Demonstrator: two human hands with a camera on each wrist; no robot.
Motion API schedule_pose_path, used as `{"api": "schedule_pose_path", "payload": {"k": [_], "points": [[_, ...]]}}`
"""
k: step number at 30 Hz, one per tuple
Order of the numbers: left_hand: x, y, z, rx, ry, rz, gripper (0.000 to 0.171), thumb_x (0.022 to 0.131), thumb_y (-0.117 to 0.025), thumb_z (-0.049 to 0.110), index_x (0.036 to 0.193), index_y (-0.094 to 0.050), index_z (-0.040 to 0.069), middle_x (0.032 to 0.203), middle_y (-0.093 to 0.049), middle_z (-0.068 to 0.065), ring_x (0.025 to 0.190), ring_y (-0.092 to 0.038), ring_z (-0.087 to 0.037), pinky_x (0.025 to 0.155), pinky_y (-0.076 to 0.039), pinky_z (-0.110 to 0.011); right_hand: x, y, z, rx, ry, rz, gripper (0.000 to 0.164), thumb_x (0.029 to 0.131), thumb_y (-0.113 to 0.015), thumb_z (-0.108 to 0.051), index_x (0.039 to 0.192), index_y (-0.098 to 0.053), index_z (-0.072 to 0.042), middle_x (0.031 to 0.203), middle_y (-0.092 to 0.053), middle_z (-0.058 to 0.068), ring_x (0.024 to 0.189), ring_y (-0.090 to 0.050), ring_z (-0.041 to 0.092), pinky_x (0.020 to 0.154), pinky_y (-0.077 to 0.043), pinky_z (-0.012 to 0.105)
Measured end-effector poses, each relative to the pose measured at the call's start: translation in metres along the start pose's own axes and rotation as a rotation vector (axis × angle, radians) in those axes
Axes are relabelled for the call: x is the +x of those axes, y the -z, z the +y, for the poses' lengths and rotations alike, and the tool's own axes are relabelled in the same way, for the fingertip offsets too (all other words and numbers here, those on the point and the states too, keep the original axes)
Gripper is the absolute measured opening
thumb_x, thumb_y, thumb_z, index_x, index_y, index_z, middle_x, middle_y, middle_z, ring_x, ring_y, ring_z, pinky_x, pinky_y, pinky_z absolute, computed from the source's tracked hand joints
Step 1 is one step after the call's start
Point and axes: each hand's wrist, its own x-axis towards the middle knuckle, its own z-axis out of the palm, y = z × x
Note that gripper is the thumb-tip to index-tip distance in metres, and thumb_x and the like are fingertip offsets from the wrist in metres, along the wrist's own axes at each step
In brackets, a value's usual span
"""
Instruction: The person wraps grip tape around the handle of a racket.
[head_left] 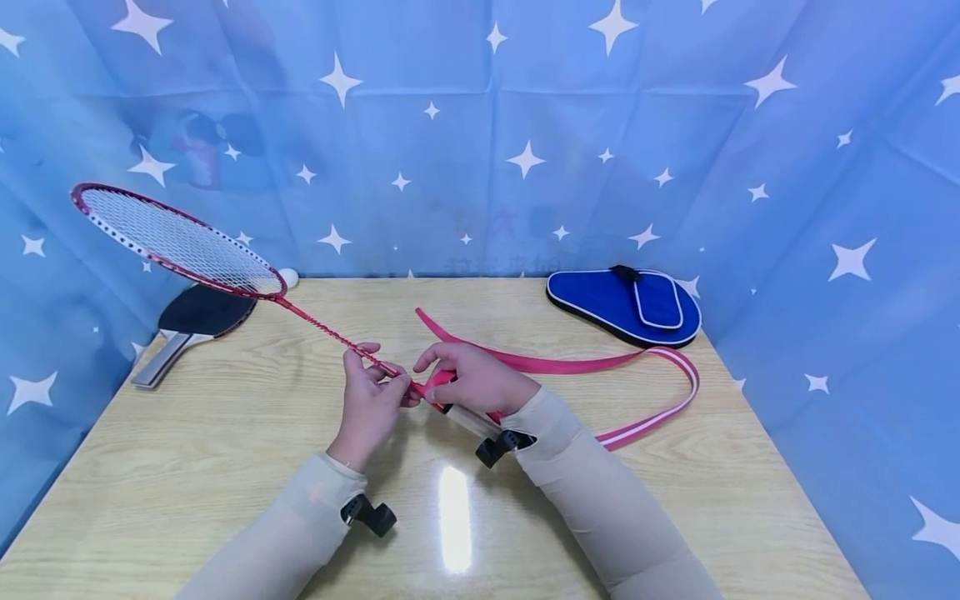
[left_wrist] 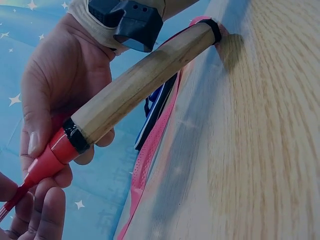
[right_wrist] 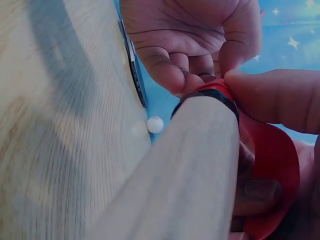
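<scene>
A red badminton racket (head_left: 183,237) slants up to the left in the head view, its head raised above the table. My left hand (head_left: 371,408) pinches the thin shaft just ahead of the red cone (left_wrist: 49,156). The handle (left_wrist: 145,80) is bare wood with a black band near each end. At the cone, my right hand (head_left: 480,379) holds a pink-red grip tape (head_left: 570,365) between thumb and fingers. In the right wrist view a loop of this tape (right_wrist: 275,165) hangs by the fingers. The long rest of it curves over the table to the right.
A table tennis bat (head_left: 206,312) lies at the back left, near a white ball (head_left: 288,277). At the back right is a blue bat case (head_left: 600,300) with white piping. A blue star-printed curtain (head_left: 450,133) stands behind the wooden table (head_left: 225,475).
</scene>
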Motion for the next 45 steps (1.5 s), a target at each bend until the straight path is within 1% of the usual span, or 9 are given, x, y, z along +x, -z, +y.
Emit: {"api": "schedule_pose_path", "payload": {"k": [5,9,16,18,22,26,32,38,45], "points": [[0.001,0.001,0.0,-0.002,0.005,-0.009,0.056,0.098,-0.053,-0.013,0.14,-0.023,0.009,0.096,-0.059,-0.013,0.066,-0.072,-0.019,0.067,-0.066,-0.033,0.0,0.002,0.002,-0.002,0.014,0.001,0.036,0.097,-0.071,-0.006,0.132,-0.063,-0.008,0.091,-0.075,0.004,0.076,-0.066,0.02,0.071,-0.055,0.028],[0.002,0.004,0.0,0.004,0.025,-0.015,0.059,0.098,-0.054,-0.012,0.143,-0.023,0.01,0.098,-0.059,-0.014,0.068,-0.072,-0.02,0.069,-0.067,-0.034,0.001,-0.001,0.003,0.009,0.008,0.031,0.035,0.096,-0.073,-0.006,0.13,-0.062,-0.006,0.093,-0.076,0.004,0.079,-0.068,0.021,0.072,-0.056,0.029],[0.006,0.009,0.0,0.048,0.055,-0.016,0.069,0.102,-0.06,-0.005,0.154,-0.021,0.018,0.102,-0.063,-0.018,0.083,-0.075,-0.041,0.075,-0.067,-0.034,0.001,-0.009,0.003,0.033,-0.02,0.145,0.032,0.096,-0.072,-0.004,0.126,-0.062,-0.006,0.096,-0.076,0.003,0.084,-0.071,0.022,0.077,-0.058,0.032],[0.006,0.01,-0.001,0.056,0.058,-0.017,0.072,0.103,-0.06,-0.003,0.158,-0.02,0.02,0.103,-0.064,-0.018,0.086,-0.075,-0.042,0.077,-0.067,-0.034,0.002,-0.012,0.004,0.056,-0.024,0.181,0.031,0.094,-0.074,-0.003,0.123,-0.062,-0.008,0.096,-0.075,0.004,0.084,-0.07,0.023,0.078,-0.059,0.032],[0.007,0.011,-0.003,0.049,0.049,-0.01,0.075,0.103,-0.061,-0.002,0.162,-0.02,0.019,0.101,-0.064,-0.016,0.085,-0.076,-0.036,0.078,-0.067,-0.034,0.003,-0.018,0.005,0.095,-0.028,0.246,0.03,0.093,-0.076,-0.003,0.119,-0.064,-0.013,0.097,-0.074,0.004,0.083,-0.069,0.023,0.076,-0.059,0.032],[0.006,0.012,-0.008,0.04,0.039,0.003,0.072,0.102,-0.06,-0.004,0.161,-0.023,0.015,0.097,-0.064,-0.013,0.079,-0.076,-0.025,0.077,-0.067,-0.032,0.002,-0.025,0.007,0.1,-0.027,0.282,0.03,0.094,-0.076,-0.003,0.119,-0.064,-0.013,0.096,-0.073,0.003,0.08,-0.067,0.022,0.072,-0.058,0.03],[0.003,0.013,-0.014,0.034,0.052,0.007,0.072,0.101,-0.061,-0.003,0.159,-0.023,0.017,0.094,-0.065,-0.013,0.081,-0.076,-0.027,0.076,-0.067,-0.033,0.002,-0.033,0.007,0.108,-0.032,0.291,0.03,0.093,-0.076,-0.002,0.117,-0.063,-0.015,0.097,-0.073,0.004,0.076,-0.066,0.021,0.068,-0.057,0.029],[0.001,0.012,-0.014,0.05,0.053,-0.002,0.079,0.102,-0.063,0.001,0.16,-0.013,0.021,0.089,-0.07,-0.013,0.077,-0.075,-0.019,0.076,-0.067,-0.035,0.002,-0.036,0.005,0.098,0.013,0.3,0.03,0.092,-0.075,0.001,0.119,-0.064,-0.008,0.095,-0.072,0.007,0.072,-0.064,0.02,0.066,-0.057,0.03],[0.003,0.01,-0.01,0.038,0.041,0.017,0.077,0.102,-0.062,-0.002,0.157,-0.013,0.019,0.082,-0.072,-0.012,0.072,-0.073,-0.016,0.073,-0.067,-0.034,0.003,-0.035,0.002,0.063,0.037,0.298,0.029,0.092,-0.076,0.0,0.116,-0.064,-0.012,0.094,-0.072,0.005,0.072,-0.065,0.019,0.065,-0.057,0.03]]}}
